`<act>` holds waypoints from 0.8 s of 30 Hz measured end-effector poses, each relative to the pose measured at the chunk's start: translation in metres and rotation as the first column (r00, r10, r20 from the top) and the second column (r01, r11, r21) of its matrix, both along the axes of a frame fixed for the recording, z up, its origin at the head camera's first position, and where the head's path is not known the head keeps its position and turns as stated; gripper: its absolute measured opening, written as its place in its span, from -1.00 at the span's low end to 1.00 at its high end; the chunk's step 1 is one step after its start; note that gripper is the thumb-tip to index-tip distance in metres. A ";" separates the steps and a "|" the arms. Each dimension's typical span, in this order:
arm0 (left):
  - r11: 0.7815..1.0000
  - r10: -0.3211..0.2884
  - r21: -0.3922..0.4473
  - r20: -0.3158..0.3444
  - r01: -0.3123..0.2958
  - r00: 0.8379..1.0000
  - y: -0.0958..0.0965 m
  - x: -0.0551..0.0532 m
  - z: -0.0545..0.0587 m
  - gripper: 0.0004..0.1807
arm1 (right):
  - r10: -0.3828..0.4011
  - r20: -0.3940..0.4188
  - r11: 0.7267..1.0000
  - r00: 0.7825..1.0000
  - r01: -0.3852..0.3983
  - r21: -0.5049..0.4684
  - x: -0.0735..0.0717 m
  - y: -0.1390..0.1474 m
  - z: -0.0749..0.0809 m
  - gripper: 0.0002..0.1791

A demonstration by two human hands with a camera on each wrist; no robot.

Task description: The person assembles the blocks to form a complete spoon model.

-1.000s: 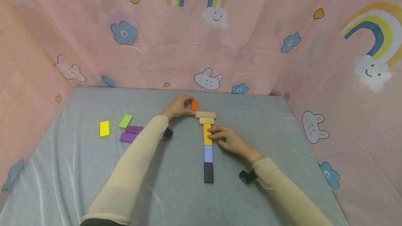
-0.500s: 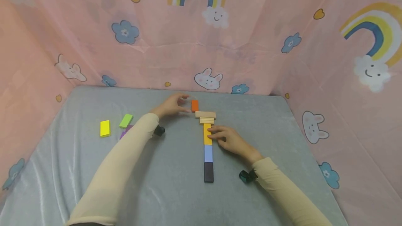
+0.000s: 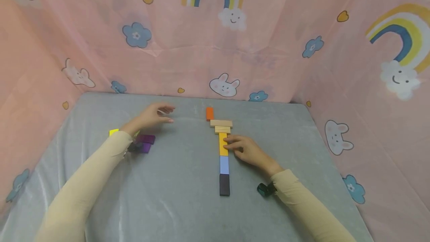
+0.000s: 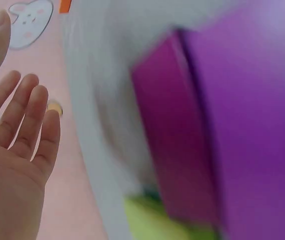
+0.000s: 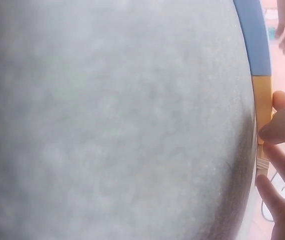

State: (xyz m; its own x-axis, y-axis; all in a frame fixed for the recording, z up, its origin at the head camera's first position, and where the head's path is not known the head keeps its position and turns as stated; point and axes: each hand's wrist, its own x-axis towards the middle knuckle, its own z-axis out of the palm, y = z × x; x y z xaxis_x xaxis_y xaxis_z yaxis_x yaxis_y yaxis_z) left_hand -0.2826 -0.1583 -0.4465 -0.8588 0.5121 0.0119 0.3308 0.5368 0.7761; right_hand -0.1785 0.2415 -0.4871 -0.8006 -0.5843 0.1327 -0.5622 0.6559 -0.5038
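Our left hand (image 3: 150, 117) held nothing, its fingers relaxed and spread above the grey cloth-covered surface (image 3: 188, 197). Its cream sleeve (image 3: 90, 174) partly hid a bright yellow rectangular block (image 3: 114, 132) at far left. Next came a light green block (image 4: 155, 220), mostly covered, then a dark purple rectangular block (image 3: 147, 139) and a brighter purple block (image 3: 146, 148), side by side. Around the middle, we had an orange rectangular block (image 3: 209, 114) at the far left corner of a plain tan bar (image 3: 221, 123) lying crosswise. Nearer us followed a shorter tan piece (image 3: 222, 130) marked with parallel lines, then an amber block (image 3: 222, 150), a light blue block (image 3: 224, 165) and a black block (image 3: 224, 185), end to end. Our right hand (image 3: 249, 151), fingers loosely bent, rested its fingertips on the amber block.
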 end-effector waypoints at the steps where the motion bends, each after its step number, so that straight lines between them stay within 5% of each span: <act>1: 1.000 0.008 -0.004 0.002 -0.008 1.000 -0.007 0.004 0.001 -0.34 | 0.000 0.001 1.000 1.000 0.000 0.001 0.000 0.000 0.000 -0.59; 14: 0.993 0.077 -0.079 -0.084 -0.084 0.993 -0.073 0.053 -0.002 -0.45 | -0.005 0.007 1.000 1.000 0.005 0.001 0.000 0.001 -0.002 -0.58; 24: 0.985 0.101 -0.128 -0.141 -0.120 0.985 -0.099 0.071 -0.018 -0.61 | -0.013 0.012 1.000 1.000 0.013 0.007 0.000 0.001 -0.001 -0.58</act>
State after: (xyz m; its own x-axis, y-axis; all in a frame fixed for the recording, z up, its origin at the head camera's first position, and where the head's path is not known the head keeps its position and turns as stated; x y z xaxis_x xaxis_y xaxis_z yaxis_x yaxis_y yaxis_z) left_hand -0.2112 -0.2574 -0.4650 -0.9055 0.4190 0.0673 0.3595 0.6730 0.6464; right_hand -0.1784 0.2424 -0.4882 -0.8095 -0.5749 0.1192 -0.5477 0.6662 -0.5061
